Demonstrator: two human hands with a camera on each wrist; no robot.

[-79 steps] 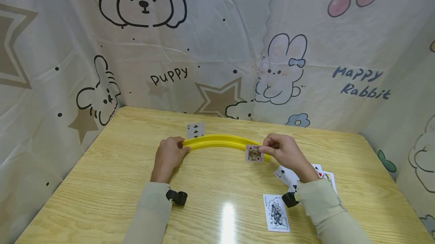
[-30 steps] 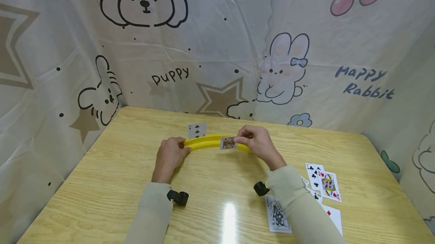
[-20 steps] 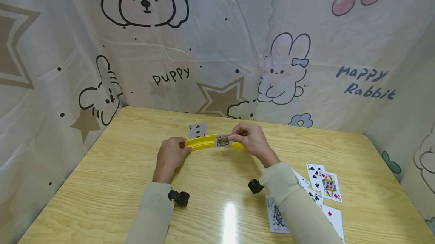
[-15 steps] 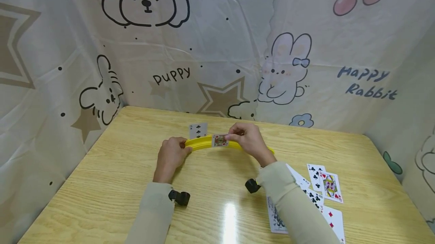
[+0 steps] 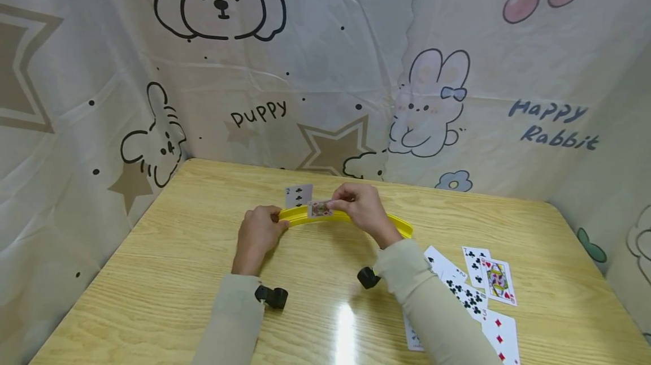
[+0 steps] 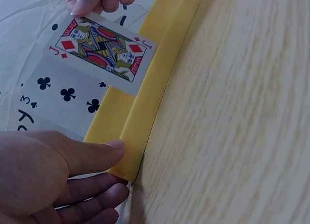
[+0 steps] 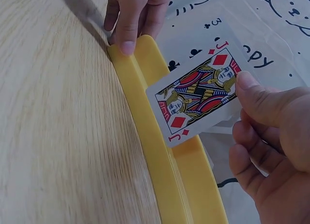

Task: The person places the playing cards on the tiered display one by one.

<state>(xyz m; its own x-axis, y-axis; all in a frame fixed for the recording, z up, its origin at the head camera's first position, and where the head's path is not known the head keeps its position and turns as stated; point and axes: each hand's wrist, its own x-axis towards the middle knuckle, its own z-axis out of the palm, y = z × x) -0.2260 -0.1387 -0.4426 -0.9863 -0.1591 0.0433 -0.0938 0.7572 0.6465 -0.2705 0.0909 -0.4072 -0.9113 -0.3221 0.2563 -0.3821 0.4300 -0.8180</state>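
Observation:
A curved yellow playing card holder (image 5: 402, 225) stands near the back of the wooden table. My left hand (image 5: 258, 238) pinches its left end, thumb on the front face and fingers behind. Thumb and fingers of my right hand (image 5: 361, 207) pinch a jack of diamonds (image 7: 198, 93) by one short edge. In the right wrist view the jack is tilted, with its opposite edge right at the holder's groove. A three of clubs (image 5: 298, 194) stands up at the holder's left part, and the jack partly covers it in both wrist views.
Face up at the right lie a two of spades (image 5: 445, 265), a clubs card (image 5: 470, 300), a seven of clubs (image 5: 473, 263), a hearts face card (image 5: 499, 281) and a three of diamonds (image 5: 498, 334). My right sleeve mostly hides a joker (image 5: 413, 339). A printed curtain (image 5: 229, 82) hangs behind.
My right hand has carried the jack of diamonds leftward along the holder, from its right end to near the three of clubs. My left hand keeps its hold on the left end.

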